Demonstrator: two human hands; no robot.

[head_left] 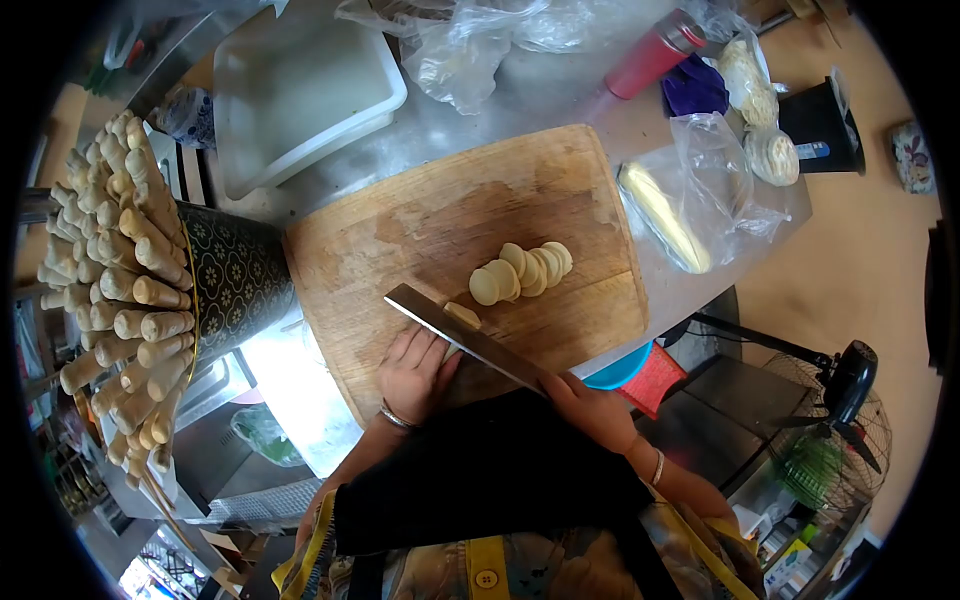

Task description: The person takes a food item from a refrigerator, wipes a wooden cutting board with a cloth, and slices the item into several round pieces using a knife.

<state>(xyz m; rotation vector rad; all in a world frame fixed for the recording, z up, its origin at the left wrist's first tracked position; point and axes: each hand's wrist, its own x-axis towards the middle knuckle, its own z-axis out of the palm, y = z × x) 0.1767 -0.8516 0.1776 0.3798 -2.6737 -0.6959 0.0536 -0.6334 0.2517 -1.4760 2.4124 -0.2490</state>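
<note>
A cleaver (470,342) lies slantwise over the wooden cutting board (400,230), its blade edge-on to me. My right hand (592,408) is closed round its handle at the lower right. Bent fingers of my left hand (412,368) press beside the near side of the blade, on a pale piece (452,352) of vegetable that is mostly hidden. Against the blade's far side leans one pale cut slice (462,316). Farther up the board, several round, pale slices (520,272) overlap in a curved row.
A patterned bin (240,270) packed with pale, thick sticks (130,250) stands left. Behind the board are a white tub (300,90), plastic bags (480,40) and a pink bottle (650,58). A long pale vegetable (662,215) in plastic lies right; a fan (850,395) stands lower right.
</note>
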